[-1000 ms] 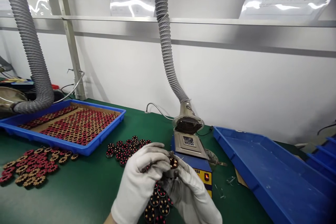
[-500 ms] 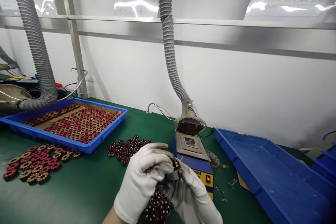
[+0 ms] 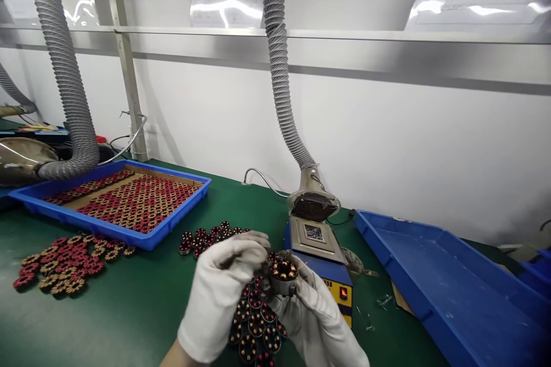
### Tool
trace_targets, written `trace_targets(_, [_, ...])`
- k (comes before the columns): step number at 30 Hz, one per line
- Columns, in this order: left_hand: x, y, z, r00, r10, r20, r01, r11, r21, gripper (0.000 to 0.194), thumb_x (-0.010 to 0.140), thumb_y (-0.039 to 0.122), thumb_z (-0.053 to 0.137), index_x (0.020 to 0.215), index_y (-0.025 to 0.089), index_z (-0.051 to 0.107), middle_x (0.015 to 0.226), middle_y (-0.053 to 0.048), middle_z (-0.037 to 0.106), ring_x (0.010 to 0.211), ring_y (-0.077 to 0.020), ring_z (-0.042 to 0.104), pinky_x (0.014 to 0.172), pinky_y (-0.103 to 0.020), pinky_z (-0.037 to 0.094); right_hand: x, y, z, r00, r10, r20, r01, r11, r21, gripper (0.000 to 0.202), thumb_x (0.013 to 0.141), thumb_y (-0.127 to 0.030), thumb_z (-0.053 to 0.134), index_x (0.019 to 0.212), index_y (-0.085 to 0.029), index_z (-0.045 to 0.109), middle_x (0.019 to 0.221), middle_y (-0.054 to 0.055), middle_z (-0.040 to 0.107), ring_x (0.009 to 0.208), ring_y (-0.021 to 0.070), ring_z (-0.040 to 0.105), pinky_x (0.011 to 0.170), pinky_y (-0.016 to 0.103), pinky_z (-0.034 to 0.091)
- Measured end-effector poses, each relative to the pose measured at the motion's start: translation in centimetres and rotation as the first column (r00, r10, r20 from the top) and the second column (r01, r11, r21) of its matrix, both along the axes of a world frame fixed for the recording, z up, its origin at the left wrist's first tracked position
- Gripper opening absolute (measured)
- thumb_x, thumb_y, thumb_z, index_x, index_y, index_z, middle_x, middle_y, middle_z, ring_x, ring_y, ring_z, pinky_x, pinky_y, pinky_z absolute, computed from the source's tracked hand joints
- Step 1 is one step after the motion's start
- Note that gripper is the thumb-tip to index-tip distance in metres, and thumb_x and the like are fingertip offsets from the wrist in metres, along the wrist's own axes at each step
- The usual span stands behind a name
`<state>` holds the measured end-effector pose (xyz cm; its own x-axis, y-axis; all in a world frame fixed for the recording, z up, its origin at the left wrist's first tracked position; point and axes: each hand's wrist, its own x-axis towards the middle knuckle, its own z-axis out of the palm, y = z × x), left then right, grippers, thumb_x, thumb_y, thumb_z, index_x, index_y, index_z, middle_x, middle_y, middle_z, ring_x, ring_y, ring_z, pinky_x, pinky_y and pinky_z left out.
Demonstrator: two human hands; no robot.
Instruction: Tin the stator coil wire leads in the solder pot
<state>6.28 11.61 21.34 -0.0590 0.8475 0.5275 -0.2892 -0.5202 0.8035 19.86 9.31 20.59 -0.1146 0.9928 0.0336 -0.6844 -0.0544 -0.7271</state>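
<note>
My right hand (image 3: 321, 309), in a white glove with darkened fingertips, grips a round motor stator (image 3: 284, 274) with copper windings inside a dark grey ring. Its wound face points up towards me. Close on the left is my gloved left hand (image 3: 224, 287), its fingers curled and thumb side turned to the stator. Whatever those fingers pinch, if anything, is hidden. Below and between the hands lies a pile of similar dark-rimmed stators (image 3: 256, 324) with red or copper windings. Another group of them (image 3: 210, 235) sits behind my left hand.
A blue soldering pot (image 3: 318, 266) with a square metal top stands under a fume hose (image 3: 279, 69). At left, a blue tray (image 3: 148, 239) holds rows of red and copper cores, with loose cores (image 3: 64, 266) before it. Another blue tray (image 3: 434, 275) is at right, near wire scraps (image 3: 383, 301).
My left hand has drawn back a little to the left from the stator. The stator, still in my right hand, now shows more of its wound face. The view has shifted slightly.
</note>
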Motion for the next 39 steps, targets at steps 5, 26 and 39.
trace_targets(5, [-0.2,-0.1,0.6,0.951,-0.178,-0.253,0.164,0.984,-0.074,0.028,0.067,0.004,0.059,0.089,0.019,0.068,0.101,-0.004,0.063,0.092,-0.0179,0.059,0.078,-0.019,0.049,-0.3,0.1,-0.1,0.996,0.072,-0.056,-0.074,0.997,-0.028,0.032,0.062,-0.022,0.076,0.093,-0.024,0.066,0.097,0.002,0.068,0.094,0.0173,0.061,0.093,0.034,0.042])
trace_targets(26, [-0.1,0.3,-0.2,0.984,-0.095,-0.148,0.110,0.989,0.094,0.014,0.070,0.008,0.059,0.073,0.018,0.068,0.083,-0.006,0.066,0.090,-0.0225,0.059,0.083,-0.029,0.050,-0.1,-0.2,-0.2,0.958,0.224,-0.179,-0.241,0.968,-0.077,0.030,0.064,-0.030,0.075,0.091,-0.021,0.067,0.097,0.005,0.069,0.091,0.0210,0.062,0.079,0.036,0.048])
trace_targets(39, [-0.2,-0.7,1.2,0.969,-0.238,-0.062,0.229,0.966,-0.121,0.019,0.064,0.002,0.051,0.069,0.014,0.065,0.081,-0.004,0.063,0.076,-0.0141,0.058,0.064,-0.016,0.044,0.5,-0.4,-0.2,0.971,0.203,-0.122,-0.211,0.976,-0.059,0.031,0.063,-0.027,0.076,0.093,-0.028,0.067,0.102,0.002,0.069,0.081,0.0157,0.065,0.077,0.032,0.050])
